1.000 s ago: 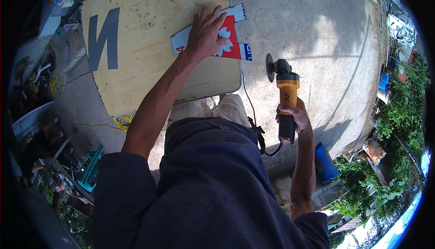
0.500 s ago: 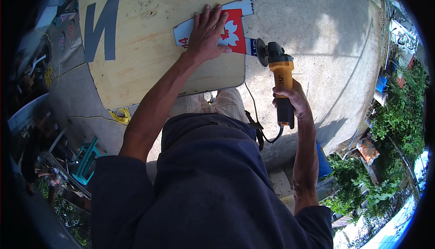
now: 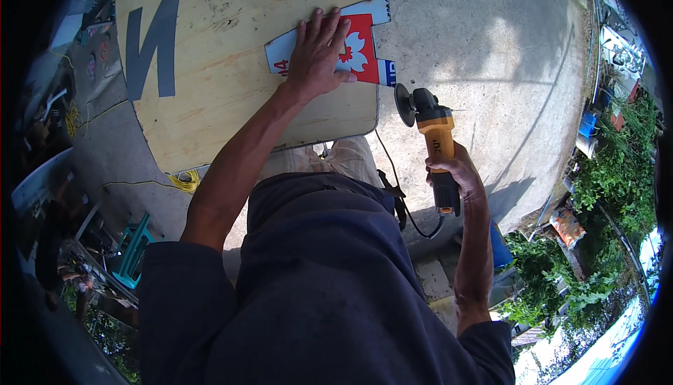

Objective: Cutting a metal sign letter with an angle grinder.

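Note:
My left hand [image 3: 317,56] lies flat, fingers stretched out, on a notched, flat sheet piece [image 3: 363,29] in red, white and blue with a white flower shape. The sheet rests on a plywood board [image 3: 238,56], and its right end juts past the board's edge. To the right, my right hand [image 3: 457,170] is wrapped round the body of a yellow and black angle grinder [image 3: 438,133]. The grinder's round disc [image 3: 404,105] faces left, just below and apart from the sheet's lower right corner. Whether the disc spins cannot be told.
A grey angular, letter-like shape [image 3: 153,49] lies on the board's left part. The grinder's black cord [image 3: 413,225] loops toward my waist. Coiled yellow cable [image 3: 185,182] and a green plastic stool [image 3: 133,252] are at the left. Concrete floor [image 3: 491,49] and plants [image 3: 624,182] lie right.
My right hand has drawn the angle grinder slightly down and to the right, so its disc has left the sheet's right end. My left hand stays on the sheet.

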Demonstrator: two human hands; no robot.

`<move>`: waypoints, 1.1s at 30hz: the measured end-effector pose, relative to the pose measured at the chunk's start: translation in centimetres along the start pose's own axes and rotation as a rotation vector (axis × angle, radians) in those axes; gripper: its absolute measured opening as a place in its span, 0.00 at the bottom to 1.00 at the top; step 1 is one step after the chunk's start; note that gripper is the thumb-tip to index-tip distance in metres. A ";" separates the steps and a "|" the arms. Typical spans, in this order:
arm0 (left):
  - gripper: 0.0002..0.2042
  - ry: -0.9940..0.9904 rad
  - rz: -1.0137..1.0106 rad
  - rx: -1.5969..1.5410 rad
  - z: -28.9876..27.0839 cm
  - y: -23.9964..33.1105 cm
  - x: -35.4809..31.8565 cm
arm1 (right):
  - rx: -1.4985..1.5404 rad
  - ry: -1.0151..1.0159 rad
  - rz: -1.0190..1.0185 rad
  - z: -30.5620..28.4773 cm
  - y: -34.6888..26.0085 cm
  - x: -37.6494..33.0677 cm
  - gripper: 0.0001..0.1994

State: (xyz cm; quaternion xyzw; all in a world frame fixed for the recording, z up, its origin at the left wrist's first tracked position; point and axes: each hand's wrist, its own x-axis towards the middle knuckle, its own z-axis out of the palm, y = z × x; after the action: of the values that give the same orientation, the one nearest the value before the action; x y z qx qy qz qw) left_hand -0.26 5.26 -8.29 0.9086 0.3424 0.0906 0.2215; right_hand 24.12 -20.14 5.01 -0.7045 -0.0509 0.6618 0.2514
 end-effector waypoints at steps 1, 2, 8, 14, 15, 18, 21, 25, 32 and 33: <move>0.63 0.000 0.000 0.000 0.0 -0.1 0.0 | 0.004 0.001 -0.002 -0.2 0.0 -0.2 0.22; 0.63 -0.003 -0.001 -0.005 0.0 0.0 0.0 | 0.009 0.004 -0.003 -0.3 -0.1 -0.4 0.22; 0.62 0.005 0.008 -0.019 0.0 0.1 -0.1 | 0.101 -0.018 -0.022 -0.8 -1.7 1.0 0.20; 0.63 0.010 0.012 -0.018 -0.2 0.1 -0.1 | 0.139 -0.066 -0.028 -0.5 -2.3 2.7 0.18; 0.63 0.015 0.018 -0.021 -0.2 0.2 -0.1 | 0.136 -0.069 -0.027 -0.4 -2.3 2.8 0.18; 0.63 -0.005 0.003 -0.012 -0.4 0.3 -0.1 | 0.119 -0.077 -0.011 -0.3 -2.6 2.9 0.18; 0.62 0.007 0.005 -0.015 -0.4 0.3 -0.1 | 0.116 -0.057 0.006 -0.2 -2.4 2.4 0.21; 0.62 0.007 0.002 -0.014 -0.5 0.3 -0.1 | 0.125 -0.056 0.027 -0.1 -1.2 2.0 0.21; 0.61 -0.001 -0.002 -0.010 -0.5 0.4 0.1 | 0.156 -0.054 0.053 0.0 1.0 0.7 0.17; 0.61 0.002 -0.005 -0.005 -0.5 0.3 0.0 | 0.158 -0.052 0.068 0.1 1.3 0.6 0.17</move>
State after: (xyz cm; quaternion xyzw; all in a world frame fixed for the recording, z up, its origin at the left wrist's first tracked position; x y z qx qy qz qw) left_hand -0.19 5.22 -7.72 0.9071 0.3445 0.0917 0.2239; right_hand 23.79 -20.97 3.93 -0.6665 0.0187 0.6899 0.2820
